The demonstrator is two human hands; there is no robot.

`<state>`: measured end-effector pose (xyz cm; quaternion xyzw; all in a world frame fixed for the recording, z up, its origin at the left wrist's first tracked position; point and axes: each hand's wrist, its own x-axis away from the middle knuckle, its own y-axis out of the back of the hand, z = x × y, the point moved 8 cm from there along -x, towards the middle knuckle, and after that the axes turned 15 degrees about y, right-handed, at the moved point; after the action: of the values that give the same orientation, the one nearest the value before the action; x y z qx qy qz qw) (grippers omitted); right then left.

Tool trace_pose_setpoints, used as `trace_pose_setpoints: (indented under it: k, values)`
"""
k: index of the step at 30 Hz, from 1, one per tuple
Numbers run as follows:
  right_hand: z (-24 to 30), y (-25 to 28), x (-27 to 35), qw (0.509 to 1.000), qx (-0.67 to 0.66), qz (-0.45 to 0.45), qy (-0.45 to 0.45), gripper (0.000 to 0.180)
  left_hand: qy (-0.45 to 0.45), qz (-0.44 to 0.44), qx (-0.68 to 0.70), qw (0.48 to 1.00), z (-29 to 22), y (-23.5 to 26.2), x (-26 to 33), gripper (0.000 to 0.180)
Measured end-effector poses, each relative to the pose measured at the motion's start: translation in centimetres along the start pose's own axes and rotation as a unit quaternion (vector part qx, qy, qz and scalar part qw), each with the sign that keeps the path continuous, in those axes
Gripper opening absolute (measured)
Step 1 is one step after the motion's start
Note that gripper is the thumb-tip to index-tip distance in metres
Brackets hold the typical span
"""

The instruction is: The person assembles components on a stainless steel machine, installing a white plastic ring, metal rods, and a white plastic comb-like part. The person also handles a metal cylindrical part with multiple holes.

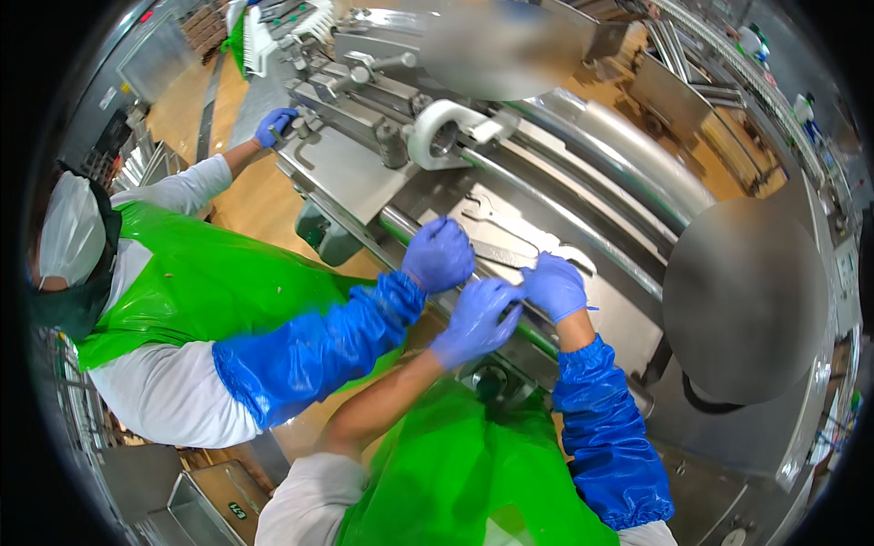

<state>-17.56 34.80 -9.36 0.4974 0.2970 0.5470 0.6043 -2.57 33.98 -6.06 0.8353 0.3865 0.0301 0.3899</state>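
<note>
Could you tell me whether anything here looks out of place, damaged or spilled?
One small oddity: the right arm wears a blue sleeve, while the left forearm is bare. Otherwise nothing stands out. Left hand and right hand rest on the steel machine beside a co-worker's hand; no spill or damage shows.

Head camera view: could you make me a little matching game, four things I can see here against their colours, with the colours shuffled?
Things:
1. co-worker's apron
2. sleeve cover on the wearer's right forearm
3. ring clamp on the machine's pipe
4. round lid at the right

Colours:
A. white
B. dull grey metal
C. bright green
D. blue

Pairs: 1-C, 2-D, 3-A, 4-B.
</note>
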Motion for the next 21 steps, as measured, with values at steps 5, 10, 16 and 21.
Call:
trace_pose_setpoints:
  k: [5, 10, 16, 21]
  values:
    - [15.2, 12.1, -8.6, 0.926, -0.078, -0.206, 0.307, 0.033, 0.082, 0.007, -0.005, 0.997, 6.1, 3.7, 5.3, 0.030]
    - [14.0, 13.3, -21.5, 0.865, -0.056, -0.196, 0.458, 0.085, 0.137, -0.074, -0.006, 0.988, 9.3, 5.0, 4.9, 0.019]
    - [10.3, 13.2, -25.6, 0.872, 0.067, -0.165, 0.455, 0.049, 0.315, -0.127, -0.074, 0.938, 17.1, 5.3, 13.5, 0.025]
    - [10.0, 13.1, -26.9, 0.875, 0.053, -0.177, 0.447, 0.055, 0.488, -0.060, -0.073, 0.868, 22.2, 2.9, 25.5, 0.029]
